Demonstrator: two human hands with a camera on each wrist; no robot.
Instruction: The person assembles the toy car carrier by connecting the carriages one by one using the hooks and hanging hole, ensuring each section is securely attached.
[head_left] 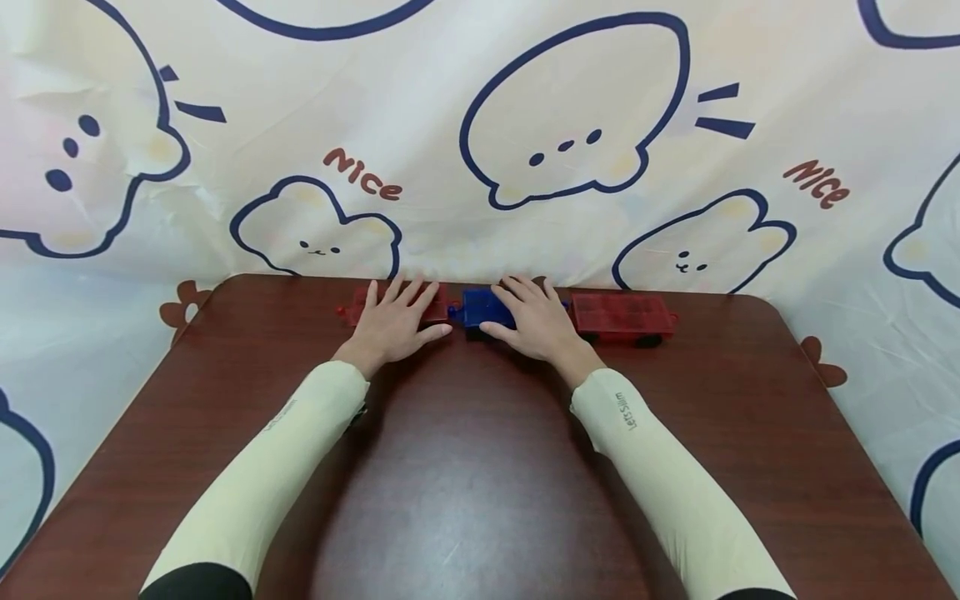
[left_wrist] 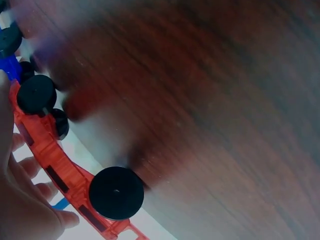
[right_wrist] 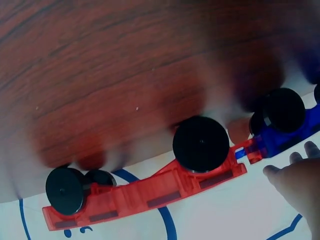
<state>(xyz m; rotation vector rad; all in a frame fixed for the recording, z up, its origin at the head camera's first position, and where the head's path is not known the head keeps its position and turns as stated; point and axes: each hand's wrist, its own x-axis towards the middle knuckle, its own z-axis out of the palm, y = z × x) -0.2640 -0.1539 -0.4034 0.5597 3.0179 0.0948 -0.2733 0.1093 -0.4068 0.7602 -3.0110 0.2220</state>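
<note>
Three see-through plastic toy train cars with black wheels stand in a row, coupled end to end. The left one is a red car, the middle one a blue car, the right one another red car. My left hand lies over the left red car with its fingers stretched out, partly hiding it. Across the blue car rests my right hand, its fingers extended and spread. In the right wrist view a coupling joins the blue car to the right red car.
The cars stand along the far edge of a dark brown wooden table. Right behind it hangs a pale cloth printed with cartoon outlines, which also covers both sides.
</note>
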